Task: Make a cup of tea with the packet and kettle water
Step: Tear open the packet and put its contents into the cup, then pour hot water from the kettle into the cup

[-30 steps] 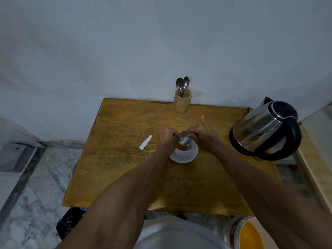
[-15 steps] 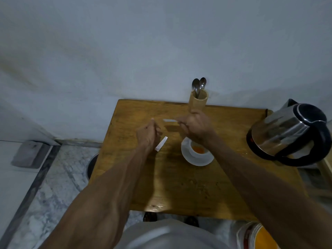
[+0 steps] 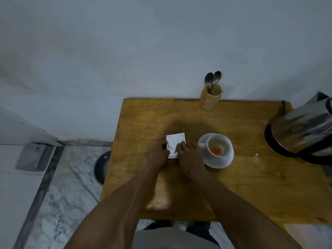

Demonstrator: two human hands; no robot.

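Both hands meet over a white packet (image 3: 175, 144) lying flat on the counter (image 3: 233, 191): the left hand (image 3: 158, 153) pinches its left edge with curled fingers, while the right hand (image 3: 188, 155) presses fingertips down on its right side. Just to the right of the right hand stands the cup (image 3: 217, 148) on its saucer (image 3: 227, 161), with a little orange liquid in the bottom. Farther right, well apart from both hands, sits the kettle (image 3: 303, 133). Beyond the hands, by the wall, a wooden holder (image 3: 211, 99) carries spoons (image 3: 212, 79). The step looks like handling the packet, though whether it is emptied I cannot tell. To do this well, pin one side firmly, lift by the edge, and keep any open end level so nothing spills before reaching the cup.
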